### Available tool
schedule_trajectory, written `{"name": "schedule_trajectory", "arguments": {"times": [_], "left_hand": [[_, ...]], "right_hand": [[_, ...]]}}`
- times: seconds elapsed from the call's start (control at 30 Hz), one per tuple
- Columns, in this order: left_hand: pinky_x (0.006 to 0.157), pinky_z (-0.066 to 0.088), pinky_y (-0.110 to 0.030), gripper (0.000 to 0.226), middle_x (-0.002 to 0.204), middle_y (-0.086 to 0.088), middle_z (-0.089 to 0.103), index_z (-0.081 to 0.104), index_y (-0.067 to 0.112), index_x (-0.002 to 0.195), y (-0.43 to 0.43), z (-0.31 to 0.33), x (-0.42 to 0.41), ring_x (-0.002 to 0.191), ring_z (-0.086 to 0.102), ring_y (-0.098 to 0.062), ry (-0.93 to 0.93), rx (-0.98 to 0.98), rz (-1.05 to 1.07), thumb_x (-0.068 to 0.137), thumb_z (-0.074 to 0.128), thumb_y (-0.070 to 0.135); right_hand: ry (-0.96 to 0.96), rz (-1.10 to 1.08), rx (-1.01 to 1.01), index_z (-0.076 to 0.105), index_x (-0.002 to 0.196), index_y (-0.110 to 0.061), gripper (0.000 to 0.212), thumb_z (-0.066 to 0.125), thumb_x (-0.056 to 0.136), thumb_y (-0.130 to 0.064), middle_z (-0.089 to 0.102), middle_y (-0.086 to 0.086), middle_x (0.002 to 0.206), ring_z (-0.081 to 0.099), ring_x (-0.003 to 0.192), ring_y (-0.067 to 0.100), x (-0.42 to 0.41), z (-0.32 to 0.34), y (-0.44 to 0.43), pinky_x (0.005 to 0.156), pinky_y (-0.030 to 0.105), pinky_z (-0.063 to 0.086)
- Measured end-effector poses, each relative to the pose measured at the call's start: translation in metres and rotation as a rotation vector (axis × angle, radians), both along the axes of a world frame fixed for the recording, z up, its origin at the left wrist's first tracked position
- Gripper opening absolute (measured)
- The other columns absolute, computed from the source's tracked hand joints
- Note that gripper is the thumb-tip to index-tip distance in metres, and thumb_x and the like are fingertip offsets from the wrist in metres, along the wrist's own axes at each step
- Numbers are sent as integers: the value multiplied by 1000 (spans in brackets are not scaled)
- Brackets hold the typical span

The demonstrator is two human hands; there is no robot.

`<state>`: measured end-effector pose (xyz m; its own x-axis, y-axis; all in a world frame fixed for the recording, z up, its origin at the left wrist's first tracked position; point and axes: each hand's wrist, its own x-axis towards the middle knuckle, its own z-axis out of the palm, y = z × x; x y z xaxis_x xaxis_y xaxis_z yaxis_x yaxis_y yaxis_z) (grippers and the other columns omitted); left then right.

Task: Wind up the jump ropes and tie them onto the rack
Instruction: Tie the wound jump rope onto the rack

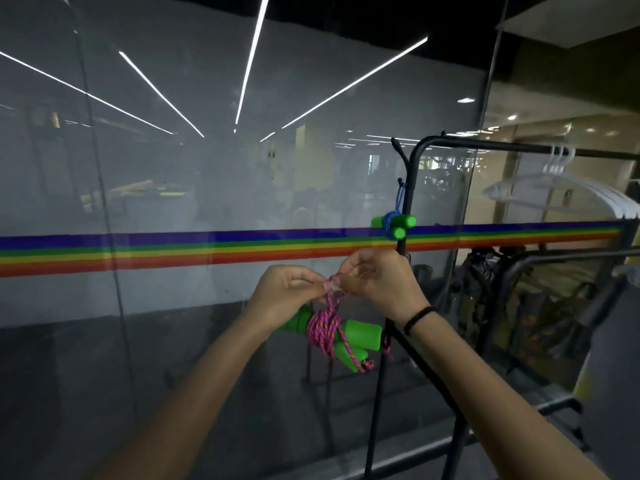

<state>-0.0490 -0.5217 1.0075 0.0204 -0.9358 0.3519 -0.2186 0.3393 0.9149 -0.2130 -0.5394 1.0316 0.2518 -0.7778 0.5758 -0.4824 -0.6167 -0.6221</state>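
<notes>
Two hands pinch the pink rope's free strands just left of the rack upright.

Your left hand (289, 289) and right hand (381, 282) meet fingertip to fingertip, fingers clenched on the strands of the pink jump rope (325, 329). Its wound coil and green handles (362, 336) hang directly beneath your hands. A blue jump rope (394, 221) with green handles already hangs higher on the black rack (412, 174), in front of the glass wall (207, 185).
</notes>
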Motion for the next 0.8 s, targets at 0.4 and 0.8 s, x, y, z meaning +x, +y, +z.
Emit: {"name": "schedule_trajectory", "arguments": {"times": [0.4,0.8], "left_hand": [[64,50,-16,17,68,2,67,65,17,73,-221,57,-24,57,61,-1,99,-123,-164,86,60,6],[55,47,-11,6,75,2,66,65,12,83,-377,162,-49,55,62,3,103,-295,-472,87,61,11]], "right_hand": [[-149,-168,7,65,74,-11,11,76,73,-11,64,2,66,63,56,12,-8,60,-191,57,23,58],[-217,-457,-152,62,71,-12,11,69,80,-10,66,8,67,66,61,18,-18,160,-293,58,23,57]]}}
